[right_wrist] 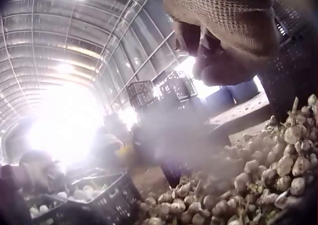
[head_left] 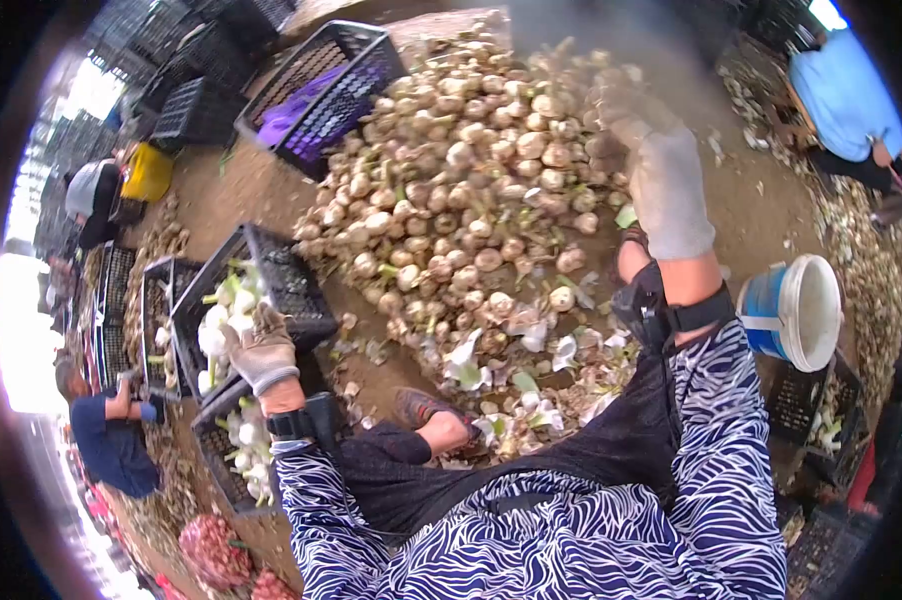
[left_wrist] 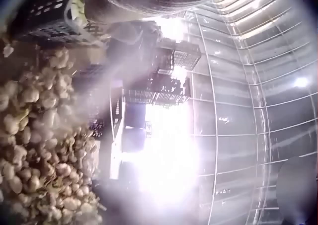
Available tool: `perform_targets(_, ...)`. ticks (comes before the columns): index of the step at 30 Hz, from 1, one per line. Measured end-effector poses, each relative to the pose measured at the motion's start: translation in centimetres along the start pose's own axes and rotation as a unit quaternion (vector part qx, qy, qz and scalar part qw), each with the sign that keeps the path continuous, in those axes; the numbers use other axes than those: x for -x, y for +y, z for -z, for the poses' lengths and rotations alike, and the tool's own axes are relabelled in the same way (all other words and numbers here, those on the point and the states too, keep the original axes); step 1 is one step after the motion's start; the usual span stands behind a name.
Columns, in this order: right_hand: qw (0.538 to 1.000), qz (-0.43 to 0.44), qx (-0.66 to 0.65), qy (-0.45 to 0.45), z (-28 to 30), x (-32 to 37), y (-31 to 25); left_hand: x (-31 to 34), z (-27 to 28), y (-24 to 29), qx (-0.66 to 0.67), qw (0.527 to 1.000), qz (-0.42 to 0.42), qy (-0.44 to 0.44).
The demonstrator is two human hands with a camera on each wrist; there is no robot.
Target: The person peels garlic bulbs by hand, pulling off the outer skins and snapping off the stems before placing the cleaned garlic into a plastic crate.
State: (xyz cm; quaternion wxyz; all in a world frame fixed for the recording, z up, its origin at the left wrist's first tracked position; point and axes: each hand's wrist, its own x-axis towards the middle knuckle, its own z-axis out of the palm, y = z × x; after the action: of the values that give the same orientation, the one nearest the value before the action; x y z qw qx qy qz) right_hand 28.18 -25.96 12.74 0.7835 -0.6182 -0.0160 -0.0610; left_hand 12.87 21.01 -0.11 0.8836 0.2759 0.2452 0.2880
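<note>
Garlic bulbs (head_left: pixel 471 180) are lying heaped at twelve o'clock, probably light, firm, best held mid-bulb; I can't tell whether fingers are gripping on the left hand (head_left: pixel 261 354), at nine, or right hand (head_left: pixel 666 185), at two.

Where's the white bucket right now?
In the head view, the white bucket is at the right, just outside the person's striped right sleeve and next to a black crate.

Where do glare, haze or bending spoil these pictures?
Head view: edges bowed and darkened, grey haze above the right hand; left wrist view: white glare below the stacked crates; right wrist view: glare at left, grey haze over part of the garlic.
</note>
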Motion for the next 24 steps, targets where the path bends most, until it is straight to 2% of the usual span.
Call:
perform_targets(1, 0.999, -0.010, -0.046, 0.011, 0.9, 0.2, -0.4, -0.5, -0.7, -2.2, -0.026, 0.996, 0.041, -0.073)
perform_targets(2, 0.999, -0.020, -0.038, 0.030, 1.9, 0.3, -0.9, -0.8, -1.1, -6.3, -0.083, 0.981, 0.077, -0.157)
perform_targets(3, 0.998, -0.031, -0.031, 0.048, 2.7, 0.6, -1.3, 0.9, -4.1, -11.4, -0.147, 0.983, 0.073, -0.085)
perform_targets(4, 0.997, -0.044, -0.024, 0.065, 3.7, 0.7, -1.4, 4.7, -8.9, -15.2, -0.242, 0.958, 0.143, -0.060)
perform_targets(5, 0.996, -0.043, -0.032, 0.071, 4.7, 0.8, -1.1, 6.0, -10.2, -20.5, -0.336, 0.927, 0.163, -0.011)
perform_targets(7, 0.995, -0.042, -0.047, 0.082, 6.8, 1.0, -0.6, 3.7, -3.0, -33.5, -0.510, 0.803, 0.144, -0.272)
perform_targets(8, 0.995, -0.045, -0.030, 0.087, 7.2, 1.2, -0.9, 7.3, -8.3, -34.7, -0.646, 0.652, 0.208, -0.339)
perform_targets(9, 0.994, -0.052, -0.031, 0.095, 7.5, 1.3, -1.0, 9.0, -7.7, -38.6, -0.711, 0.589, 0.090, -0.373)
perform_targets(10, 0.992, -0.060, -0.032, 0.103, 7.7, 1.4, -1.2, 10.7, -9.3, -41.3, -0.798, 0.478, 0.065, -0.362)
perform_targets(11, 0.991, -0.067, -0.032, 0.109, 7.9, 1.5, -1.4, 11.6, -10.7, -42.8, -0.813, 0.433, 0.117, -0.371)
perform_targets(13, 0.990, -0.080, -0.045, 0.108, 8.5, 1.3, -1.5, 12.2, -10.2, -46.3, -0.853, 0.343, 0.098, -0.380)
perform_targets(14, 0.988, -0.092, -0.058, 0.107, 8.7, 1.2, -1.6, 11.9, -9.3, -47.5, -0.844, 0.359, 0.103, -0.385)
perform_targets(15, 0.986, -0.103, -0.072, 0.107, 8.7, 1.3, -1.9, 11.2, -7.8, -49.0, -0.850, 0.350, 0.080, -0.386)
perform_targets(17, 0.981, -0.125, -0.090, 0.115, 9.4, 1.4, -1.7, 10.4, -8.0, -48.9, -0.830, 0.418, 0.118, -0.349)
perform_targets(18, 0.982, -0.130, -0.096, 0.102, 9.8, 1.4, -1.4, 9.3, -7.3, -48.6, -0.771, 0.500, 0.146, -0.367)
perform_targets(19, 0.982, -0.133, -0.103, 0.087, 9.9, 1.5, -1.4, 8.6, -7.0, -48.2, -0.602, 0.663, 0.182, -0.405)
perform_targets(20, 0.978, -0.153, -0.104, 0.096, 9.7, 1.7, -1.7, 8.5, -6.4, -47.4, -0.515, 0.733, 0.254, -0.365)
perform_targets(21, 0.983, -0.137, -0.086, 0.082, 9.6, 1.9, -1.7, 9.6, -8.8, -44.2, -0.418, 0.789, 0.318, -0.319)
perform_targets(22, 0.988, -0.121, -0.069, 0.066, 9.3, 2.1, -1.2, 9.8, -9.4, -41.8, -0.319, 0.814, 0.361, -0.324)
perform_targets(23, 0.992, -0.105, -0.054, 0.045, 8.7, 2.3, -0.4, 10.7, -10.5, -38.7, -0.280, 0.822, 0.324, -0.375)
perform_targets(24, 0.992, -0.089, -0.087, 0.033, 8.0, 2.7, 1.2, 12.1, -12.3, -34.8, -0.269, 0.830, 0.328, -0.363)
